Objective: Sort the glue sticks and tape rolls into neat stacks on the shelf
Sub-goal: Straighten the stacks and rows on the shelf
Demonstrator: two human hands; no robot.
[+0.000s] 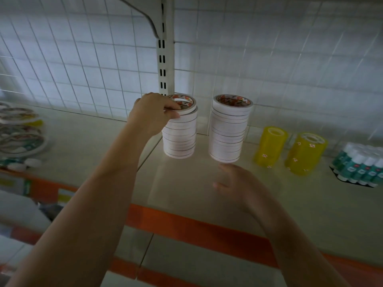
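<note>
Two stacks of thin white tape rolls stand on the shelf [186, 183]: a left stack [180, 137] and a taller right stack [228, 129]. My left hand [153, 112] pinches the topmost roll [185, 104] of the left stack, which sits slightly askew. Below the right stack hovers my right hand [238, 183], blurred, fingers relaxed, holding nothing. Two stacks of yellow tape [269, 146] [304, 154] stand further right. A group of upright glue sticks [360, 164] with white caps and teal labels is at the far right.
A loose pile of wider tape rolls [18, 131] lies at the far left of the shelf, with glue sticks [22, 163] lying beside it. A white wire grid [83, 59] backs the shelf and a slotted upright post [162, 59] stands behind the left stack. An orange strip [186, 226] edges the shelf front.
</note>
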